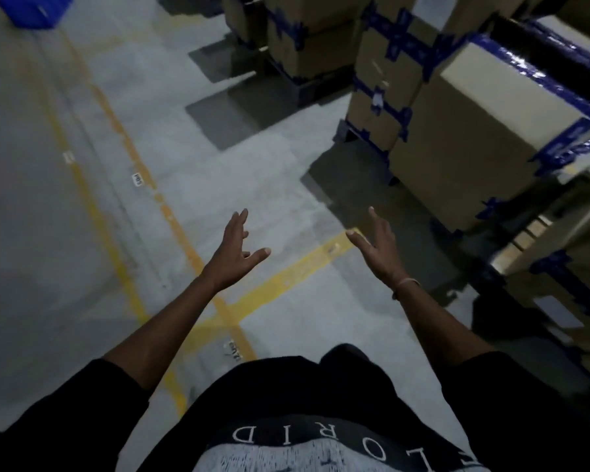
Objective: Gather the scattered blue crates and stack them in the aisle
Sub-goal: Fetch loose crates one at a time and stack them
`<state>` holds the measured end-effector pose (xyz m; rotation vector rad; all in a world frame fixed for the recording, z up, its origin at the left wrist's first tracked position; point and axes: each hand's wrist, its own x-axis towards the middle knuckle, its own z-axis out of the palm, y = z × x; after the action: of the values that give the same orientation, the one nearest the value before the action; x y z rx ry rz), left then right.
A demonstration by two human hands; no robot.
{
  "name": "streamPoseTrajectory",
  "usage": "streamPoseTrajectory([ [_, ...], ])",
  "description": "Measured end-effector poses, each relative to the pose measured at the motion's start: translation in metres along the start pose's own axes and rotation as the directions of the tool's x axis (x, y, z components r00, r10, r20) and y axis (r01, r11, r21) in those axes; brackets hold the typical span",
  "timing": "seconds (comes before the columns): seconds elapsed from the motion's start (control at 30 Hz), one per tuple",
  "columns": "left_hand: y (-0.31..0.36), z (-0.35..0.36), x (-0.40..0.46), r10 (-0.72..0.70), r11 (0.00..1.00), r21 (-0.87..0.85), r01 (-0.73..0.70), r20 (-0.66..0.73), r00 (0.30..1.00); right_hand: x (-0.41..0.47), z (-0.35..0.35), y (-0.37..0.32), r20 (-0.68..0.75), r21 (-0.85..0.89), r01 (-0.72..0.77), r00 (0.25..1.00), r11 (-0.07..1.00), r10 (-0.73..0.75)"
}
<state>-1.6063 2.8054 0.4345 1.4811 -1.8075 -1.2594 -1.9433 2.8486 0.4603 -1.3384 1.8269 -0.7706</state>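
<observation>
One blue crate (31, 10) sits on the grey floor at the far top left, partly cut off by the frame edge. My left hand (234, 255) is stretched out in front of me at mid-frame, fingers spread, palm facing right, holding nothing. My right hand (378, 253) is held out beside it, fingers apart and empty, with a thin band at the wrist. Both hands hover above the floor, far from the crate.
Yellow floor lines (181, 229) run up the aisle and cross below my hands. Stacks of cardboard boxes with blue tape (474, 131) on dark pallets line the right side. A blue rack beam (559, 59) crosses the top right.
</observation>
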Motion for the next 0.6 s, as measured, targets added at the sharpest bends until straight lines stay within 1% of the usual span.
streamPoseTrajectory([
  [0.2,-0.032,-0.067,0.054,-0.064,0.997,-0.038,0.061,-0.090,0.994,0.103,0.047,-0.055,0.074,-0.015,0.046,0.996,0.999,-0.044],
  [0.33,-0.052,-0.105,0.108,-0.101,0.994,-0.065,0.092,-0.148,0.984,0.195,0.076,-0.082,0.137,-0.043,0.098,0.986,0.994,-0.091],
  [0.53,-0.061,-0.172,0.206,-0.194,0.979,-0.120,0.166,-0.288,0.938,0.341,0.113,-0.148,0.231,-0.062,0.174,0.960,0.983,-0.156],
  [0.6,-0.056,-0.197,0.234,-0.195,0.979,-0.126,0.161,-0.333,0.923,0.385,0.124,-0.177,0.270,-0.075,0.215,0.944,0.974,-0.187],
])
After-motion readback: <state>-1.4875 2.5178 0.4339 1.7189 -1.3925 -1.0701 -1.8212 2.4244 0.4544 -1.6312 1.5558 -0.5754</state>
